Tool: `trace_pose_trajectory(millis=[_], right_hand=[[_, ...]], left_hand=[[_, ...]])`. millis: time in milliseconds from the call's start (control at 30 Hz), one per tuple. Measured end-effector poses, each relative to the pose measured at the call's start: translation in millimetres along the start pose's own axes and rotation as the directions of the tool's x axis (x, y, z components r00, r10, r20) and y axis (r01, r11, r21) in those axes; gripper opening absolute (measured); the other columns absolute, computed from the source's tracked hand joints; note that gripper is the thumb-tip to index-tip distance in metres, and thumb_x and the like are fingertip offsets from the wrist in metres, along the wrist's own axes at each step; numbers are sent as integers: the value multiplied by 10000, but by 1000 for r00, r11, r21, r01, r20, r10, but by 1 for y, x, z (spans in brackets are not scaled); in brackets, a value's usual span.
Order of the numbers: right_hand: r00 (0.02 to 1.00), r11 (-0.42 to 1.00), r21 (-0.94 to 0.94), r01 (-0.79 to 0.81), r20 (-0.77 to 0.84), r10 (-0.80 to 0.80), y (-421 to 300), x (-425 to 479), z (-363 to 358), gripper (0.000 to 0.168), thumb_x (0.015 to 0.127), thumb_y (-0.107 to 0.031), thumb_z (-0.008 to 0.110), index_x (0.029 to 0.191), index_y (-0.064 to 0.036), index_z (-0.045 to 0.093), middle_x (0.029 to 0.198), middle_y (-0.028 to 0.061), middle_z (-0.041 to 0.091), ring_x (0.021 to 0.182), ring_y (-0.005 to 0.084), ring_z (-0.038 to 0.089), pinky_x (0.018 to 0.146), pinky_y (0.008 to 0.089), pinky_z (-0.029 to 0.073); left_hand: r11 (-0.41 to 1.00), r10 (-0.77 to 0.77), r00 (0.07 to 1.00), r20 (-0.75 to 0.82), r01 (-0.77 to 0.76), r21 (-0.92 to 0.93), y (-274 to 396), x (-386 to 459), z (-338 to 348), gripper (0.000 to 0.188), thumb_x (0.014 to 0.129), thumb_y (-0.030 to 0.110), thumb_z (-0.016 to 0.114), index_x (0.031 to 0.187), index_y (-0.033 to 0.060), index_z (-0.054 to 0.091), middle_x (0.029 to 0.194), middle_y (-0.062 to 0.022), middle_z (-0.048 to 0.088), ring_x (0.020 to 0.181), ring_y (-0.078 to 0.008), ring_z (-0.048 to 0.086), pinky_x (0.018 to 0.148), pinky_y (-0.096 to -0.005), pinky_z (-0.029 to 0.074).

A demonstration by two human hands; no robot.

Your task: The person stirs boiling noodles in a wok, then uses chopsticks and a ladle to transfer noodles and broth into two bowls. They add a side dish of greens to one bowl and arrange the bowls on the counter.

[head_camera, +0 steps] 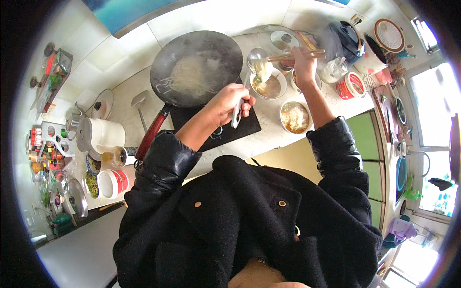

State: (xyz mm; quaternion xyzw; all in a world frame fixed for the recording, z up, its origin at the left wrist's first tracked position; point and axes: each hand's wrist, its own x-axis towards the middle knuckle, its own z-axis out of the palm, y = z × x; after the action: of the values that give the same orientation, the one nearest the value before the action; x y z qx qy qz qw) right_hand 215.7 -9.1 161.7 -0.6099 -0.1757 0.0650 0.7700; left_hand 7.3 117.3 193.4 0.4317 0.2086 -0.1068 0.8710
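Note:
My left hand [236, 102] grips the handle of a metal ladle [258, 55], reaching across the induction cooktop [248, 124]. In my right hand [305, 66] is a pair of wooden chopsticks [279, 57], their tips at the ladle. Pale noodles [264, 71] hang from the ladle into a white bowl of brown broth [275, 90]. Nearer to me stands a second bowl [295, 117], filled with noodles and broth. My right wrist partly hides a third bowl [317, 81]. Left of the ladle, a black wok [223, 46] holds more noodles [191, 75] in steaming liquid.
The wok's red handle [153, 133] points toward my left sleeve. A spatula [139, 100] lies beside the wok. Behind the bowls are a glass lid [282, 37] and a rice cooker [345, 41]. A red-and-white tub [351, 86] stands right; a white pot [104, 133] and bottle [120, 156] stand left.

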Motion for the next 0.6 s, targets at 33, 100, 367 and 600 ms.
trace_pose_trajectory(millis=[33, 100, 367, 600], right_hand=[[999, 999, -7, -35, -10, 35, 8, -2, -7, 129, 796, -97, 538, 808, 22, 486, 758, 95, 528, 614, 173, 580, 509, 288, 546], [999, 998, -51, -36, -30, 35, 27, -6, -20, 134, 799, -104, 533, 782, 21, 488, 717, 90, 532, 561, 160, 571, 479, 272, 531], [995, 820, -571, 40, 95, 17, 38, -12, -37, 174, 797, -222, 528, 782, -49, 542, 606, 57, 562, 513, 134, 570, 500, 268, 469], [994, 918, -384, 101, -9, -113, -29, -9, -14, 177, 832, -156, 505, 839, 8, 571, 731, 99, 612, 588, 125, 586, 544, 250, 469]], left_hand=[[998, 14, 1000, -17, -13, 64, -8, 6, -1, 227, 743, 27, 421, 964, -6, 375, 692, -103, 490, 456, -89, 422, 401, -225, 394], [973, 14, 1000, -22, -9, 231, -22, 24, -5, 154, 752, 40, 411, 899, -6, 407, 669, -83, 493, 445, -84, 429, 393, -228, 401], [320, 249, 968, -27, -55, 946, -45, 36, -11, 480, 760, 63, 403, 1187, -130, 302, 602, -113, 517, 408, -168, 494, 389, -297, 429], [817, 283, 959, -11, -235, 526, -8, -17, -19, 558, 786, 40, 378, 1304, -23, 180, 687, -76, 509, 430, -90, 434, 380, -228, 387]])
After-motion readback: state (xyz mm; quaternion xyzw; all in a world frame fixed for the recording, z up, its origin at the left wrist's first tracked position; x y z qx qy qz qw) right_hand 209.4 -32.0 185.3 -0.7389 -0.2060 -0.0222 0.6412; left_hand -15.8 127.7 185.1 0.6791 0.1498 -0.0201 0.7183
